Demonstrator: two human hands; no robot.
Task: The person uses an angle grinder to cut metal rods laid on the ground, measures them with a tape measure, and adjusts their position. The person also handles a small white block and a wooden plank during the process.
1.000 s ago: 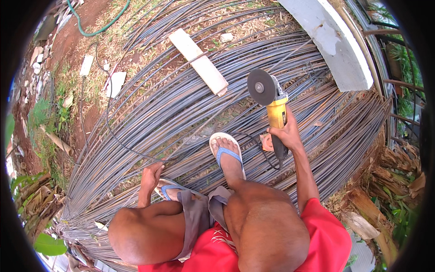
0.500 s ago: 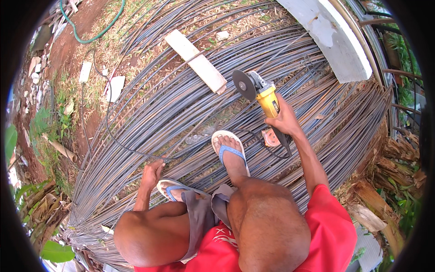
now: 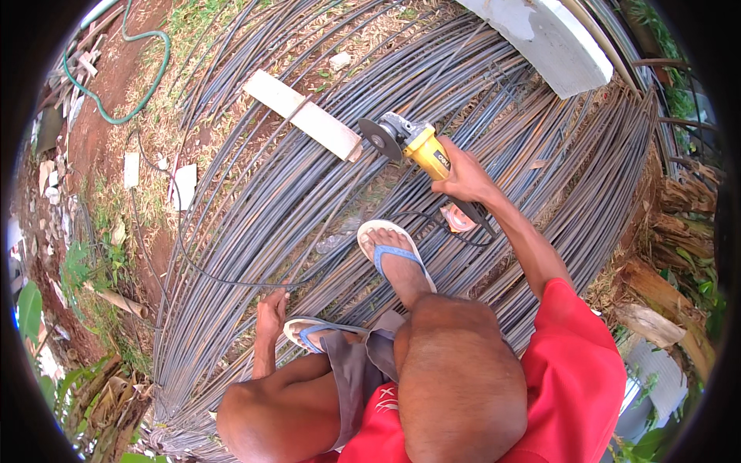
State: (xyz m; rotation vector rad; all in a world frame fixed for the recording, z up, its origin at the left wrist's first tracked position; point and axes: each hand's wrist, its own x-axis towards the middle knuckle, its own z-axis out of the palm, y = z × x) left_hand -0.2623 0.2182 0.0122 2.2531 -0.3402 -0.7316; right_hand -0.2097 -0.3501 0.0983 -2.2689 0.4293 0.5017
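Note:
My right hand point(image 3: 463, 177) is closed around a yellow angle grinder point(image 3: 424, 152), held above the rods with its dark cutting disc point(image 3: 380, 139) pointing up and left. My left hand point(image 3: 272, 309) is low beside my left foot, fingers closed on what looks like a thin steel rod point(image 3: 316, 235). Long bundles of curved steel rods point(image 3: 216, 262) spread beneath me. My feet in flip-flops point(image 3: 390, 248) stand on them. A black cable point(image 3: 231, 280) runs across the rods, and a round pinkish object point(image 3: 457, 218) lies under the grinder's tail.
A pale board point(image 3: 301, 114) lies on the upper rods. A grey concrete slab point(image 3: 556, 50) is at the upper right. A green hose point(image 3: 116, 116) lies on soil at left. Banana-plant trunks point(image 3: 664, 309) and leaves border the right and lower-left edges.
My right hand has carried the grinder leftward and up, and its disc now tips further left. My left hand stays low at the rods. The whole view has shifted slightly.

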